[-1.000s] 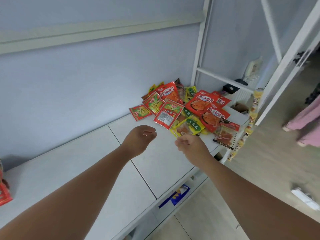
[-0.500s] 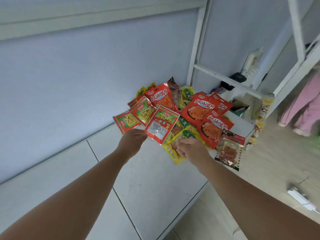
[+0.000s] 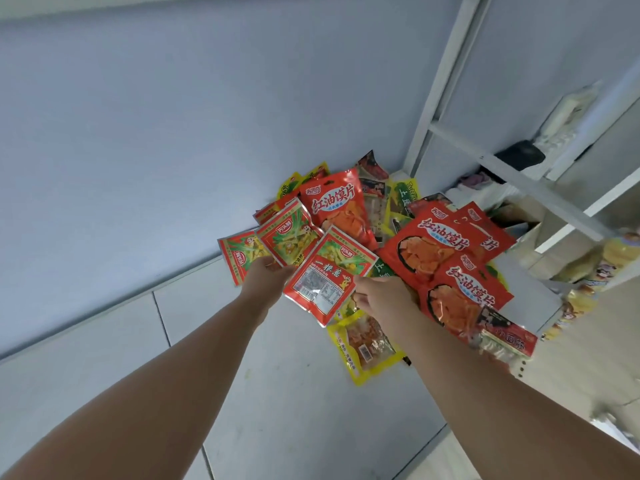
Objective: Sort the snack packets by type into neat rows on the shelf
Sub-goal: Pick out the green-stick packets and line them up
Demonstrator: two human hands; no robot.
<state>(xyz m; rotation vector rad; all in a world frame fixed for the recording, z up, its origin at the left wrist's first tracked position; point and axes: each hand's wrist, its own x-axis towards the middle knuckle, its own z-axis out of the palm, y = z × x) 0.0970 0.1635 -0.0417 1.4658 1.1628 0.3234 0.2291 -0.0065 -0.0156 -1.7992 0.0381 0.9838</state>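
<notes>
Our left hand reaches under a red-and-green packet; whether its hidden fingers grip it, we cannot tell. Our right hand curls at that packet's right edge, covering the snack pile on the shelf; grip unclear.

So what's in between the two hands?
In the head view, a red-and-green snack packet lies between the left hand and the right hand, its printed back facing up; both hands touch its edges.

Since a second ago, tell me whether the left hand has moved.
Yes. The left hand went forward from the bare shelf to the pile of packets, and it now touches the red and green packet.
</notes>
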